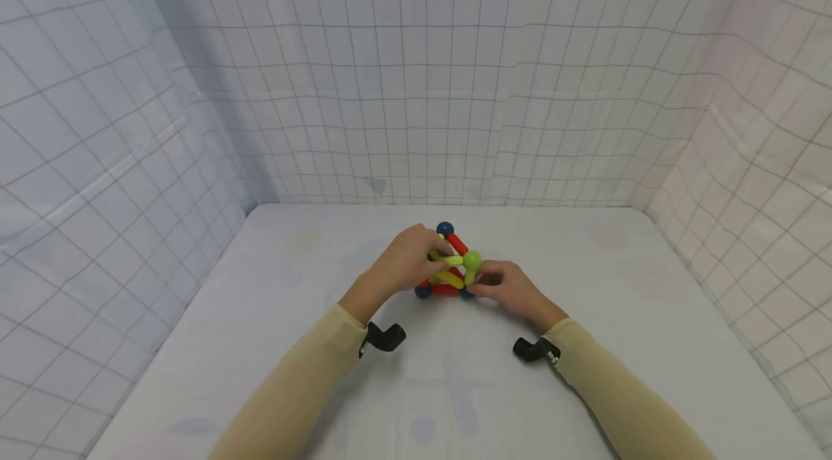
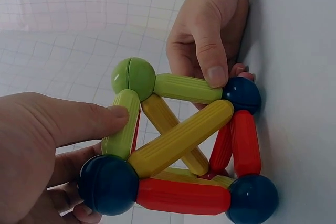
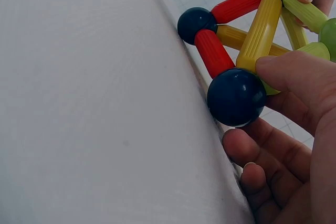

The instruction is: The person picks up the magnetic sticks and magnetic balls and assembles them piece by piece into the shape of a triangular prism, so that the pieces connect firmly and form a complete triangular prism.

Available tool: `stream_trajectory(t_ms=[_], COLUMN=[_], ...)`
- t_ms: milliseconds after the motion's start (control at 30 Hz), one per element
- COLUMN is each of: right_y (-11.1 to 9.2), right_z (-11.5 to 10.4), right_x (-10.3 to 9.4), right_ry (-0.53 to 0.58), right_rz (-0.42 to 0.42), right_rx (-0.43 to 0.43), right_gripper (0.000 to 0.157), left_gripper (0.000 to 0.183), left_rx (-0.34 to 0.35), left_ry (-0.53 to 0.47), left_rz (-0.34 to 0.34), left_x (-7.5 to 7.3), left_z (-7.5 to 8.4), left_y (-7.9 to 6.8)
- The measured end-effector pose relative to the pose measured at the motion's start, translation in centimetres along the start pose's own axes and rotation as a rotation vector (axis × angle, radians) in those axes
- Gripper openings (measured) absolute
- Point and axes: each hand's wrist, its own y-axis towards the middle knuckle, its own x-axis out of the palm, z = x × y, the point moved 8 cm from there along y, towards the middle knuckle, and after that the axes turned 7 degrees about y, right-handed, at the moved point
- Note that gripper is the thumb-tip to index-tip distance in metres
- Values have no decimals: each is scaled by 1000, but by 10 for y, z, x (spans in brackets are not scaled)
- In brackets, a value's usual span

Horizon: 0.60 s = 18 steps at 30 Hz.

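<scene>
A frame of magnetic building sticks and balls stands on the white table, both hands around it. In the left wrist view a light green ball (image 2: pixel 133 80) tops two light green sticks. My left hand (image 1: pixel 411 255) pinches one light green stick (image 2: pixel 122 124) between that ball and a dark blue ball (image 2: pixel 109 184). With thumb and fingers, my right hand (image 1: pixel 510 288) pinches the other light green stick (image 2: pixel 189 88) at its lower end, beside another blue ball (image 3: pixel 236 97). Red sticks (image 2: pixel 184 196) join the blue balls, and yellow sticks (image 2: pixel 181 139) cross between them.
Around the frame spreads the white tabletop (image 1: pixel 585 250). Gridded white cloth (image 1: pixel 416 84) hangs behind and along both sides. Black wrist mounts (image 1: pixel 386 337) sit at the cuffs of the beige sleeves (image 1: pixel 305 380).
</scene>
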Motion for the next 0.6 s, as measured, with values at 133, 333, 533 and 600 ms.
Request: stream_trajectory(t_ms=[133,333,533,600], right_y=[1,1,0,0], right_z=[1,3,3,3], right_x=[-1,-1,0,0], right_ry=[-2,-8,-11,-6], right_rz=[-4,-6,-3,-2], right_rx=[1,6,9,8], right_gripper=[17,17,17,17], left_gripper=[17,17,17,18], left_rx=[-13,7,21,29], left_ry=[-3,-13,-11,-14], left_rz=[9,53,67,71], left_x=[0,1,3,3], left_z=[-1,-2,-4,-3], left_y=[-1,-4,-6,-6])
